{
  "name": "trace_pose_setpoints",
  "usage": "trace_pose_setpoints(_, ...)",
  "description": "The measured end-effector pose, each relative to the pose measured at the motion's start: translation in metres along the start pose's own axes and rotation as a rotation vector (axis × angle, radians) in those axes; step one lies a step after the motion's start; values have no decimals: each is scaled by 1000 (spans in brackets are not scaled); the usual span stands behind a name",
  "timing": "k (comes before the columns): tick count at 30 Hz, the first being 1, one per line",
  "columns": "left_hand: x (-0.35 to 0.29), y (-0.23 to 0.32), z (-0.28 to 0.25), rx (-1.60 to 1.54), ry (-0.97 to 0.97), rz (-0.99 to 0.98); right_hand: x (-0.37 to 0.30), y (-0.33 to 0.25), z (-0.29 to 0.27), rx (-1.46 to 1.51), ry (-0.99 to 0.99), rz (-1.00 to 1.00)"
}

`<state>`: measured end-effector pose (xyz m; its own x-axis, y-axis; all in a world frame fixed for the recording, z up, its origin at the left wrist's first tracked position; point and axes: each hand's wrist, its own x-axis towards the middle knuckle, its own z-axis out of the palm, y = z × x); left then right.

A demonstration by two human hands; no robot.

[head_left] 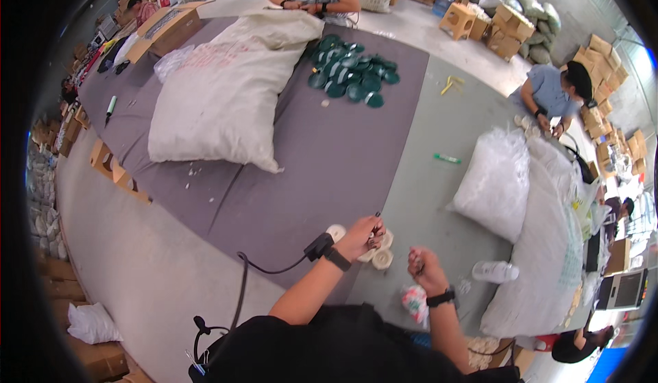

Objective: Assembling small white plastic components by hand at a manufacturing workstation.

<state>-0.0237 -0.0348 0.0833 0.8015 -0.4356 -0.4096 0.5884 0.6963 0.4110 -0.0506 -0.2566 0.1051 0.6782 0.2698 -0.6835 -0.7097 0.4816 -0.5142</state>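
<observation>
My left hand [360,239] is closed above the table, with a small dark tip poking up past its fingers; what it grips is too small to name. Close by on its right, my right hand [426,271] is also closed, its fingers pinched together, and anything inside is hidden. Several cream-coloured round pieces [382,258] lie on the table beside and partly under my left hand. Just below my right hand sits a small red-and-white plastic packet [415,301]. Both wrists wear dark bands, and a black box with a cable [319,246] is at the left one.
A large white woven sack [226,95] lies across the table's far left, next to a pile of dark green discs [353,71]. On the right are a clear plastic bag [495,181], a plastic bottle [495,271] and a green marker [447,158]. Other people work at the far edges.
</observation>
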Motion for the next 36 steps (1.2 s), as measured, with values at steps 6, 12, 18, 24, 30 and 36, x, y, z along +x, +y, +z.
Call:
trace_pose_setpoints(6, -91, 5, -12, 91, 97, -7, -11, 28, 25, -189, -83, -76)
trace_pose_setpoints(12, -130, -5, -52, 106, 283, -32, -5, 62, 18, -277, 16, -158)
trace_pose_setpoints(18, -99, -44, -84, 1158, 728, 271, 36, 103, -17, -1018, 255, -465)
trace_pose_setpoints(24, -64, -24, -93, 1862, 584, 161, 88, 89, -19, -1763, 199, -417)
trace_pose_setpoints(30, -48, -3, -85, 2057, 456, -48, 97, 71, -14, -1913, 79, -388)
trace_pose_setpoints(36, -40, 0, -103, 2071, 450, 12, 77, 71, -18, -1898, 79, -414)
